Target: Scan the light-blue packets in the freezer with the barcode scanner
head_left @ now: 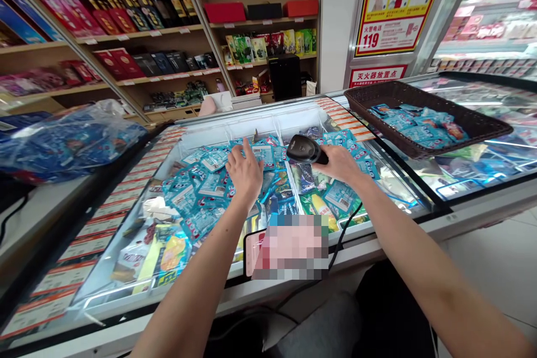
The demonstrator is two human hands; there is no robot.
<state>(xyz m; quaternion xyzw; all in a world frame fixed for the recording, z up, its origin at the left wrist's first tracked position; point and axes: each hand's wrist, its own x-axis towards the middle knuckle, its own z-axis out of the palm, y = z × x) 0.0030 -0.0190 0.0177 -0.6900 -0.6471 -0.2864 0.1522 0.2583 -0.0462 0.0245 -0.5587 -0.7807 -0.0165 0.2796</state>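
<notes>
Here's the line that matters: the black scanner (304, 148) has its long axis running roughly sideways, head to the left, handle ending in the right hand (339, 162), whose grip is wrapped around it. Immediately left of the scanner's head lies a blue packet (263, 156), white label up, partly overlapped, so its own long axis is hard to call. And it's the left hand (245, 173) that's nearer to it, just beyond the packet from the scanner! That grip is spread, nothing visibly pinched; whether the fingertips touch the packets below, I can't tell.

Now the count! Two hands, one scanner, one phone (250, 257) on the near side of the scanner, mostly pixelated. One brown basket (432, 148) well to the scanner's right, with more blue packets inside. One clear bag (71, 140) far to its left, full of blue packs too. One freezer (361, 251) beneath the scanner. The blue packets strewn around the scanner? Too many, too overlapped to number!
</notes>
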